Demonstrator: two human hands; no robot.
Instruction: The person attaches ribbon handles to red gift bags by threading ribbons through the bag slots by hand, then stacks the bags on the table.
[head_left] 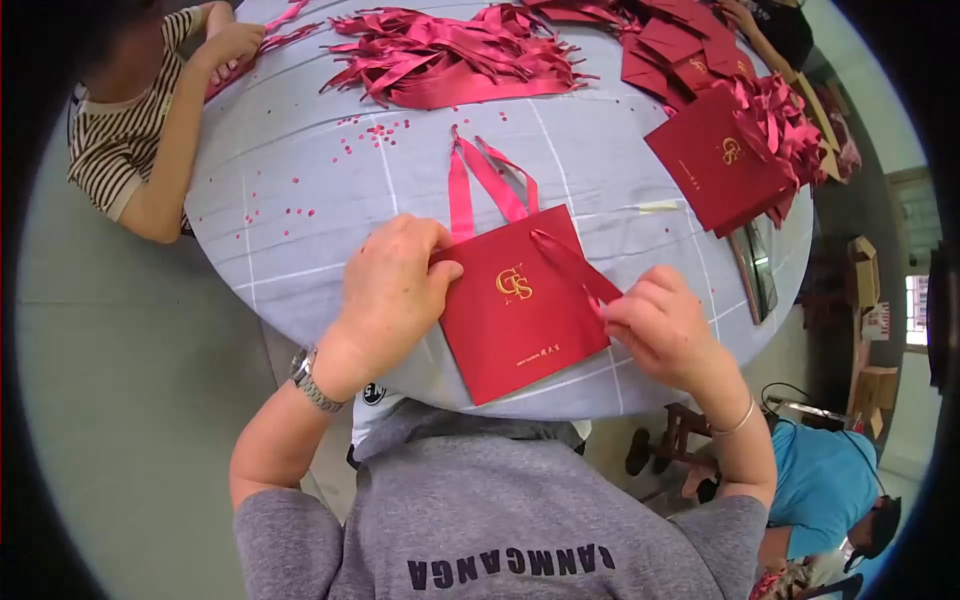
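A red paper gift bag [520, 330] with gold lettering lies flat on the table in front of me. My left hand [395, 285] is closed on its upper left corner, thumb on the front face. One ribbon handle [495, 190] extends past the bag's top edge and lies on the cloth. A second ribbon [575, 262] comes out of the front face near the top edge. My right hand [660, 325] pinches that ribbon beside the bag's right edge; its end is mostly hidden by the fingers.
A pile of red ribbons [455, 60] lies at the far side of the cloth-covered table [300, 260]. Stacked red bags [710, 165] stand at the right, near a phone-like dark slab [755, 275]. Small red paper dots [375, 135] are scattered about. Other people sit around.
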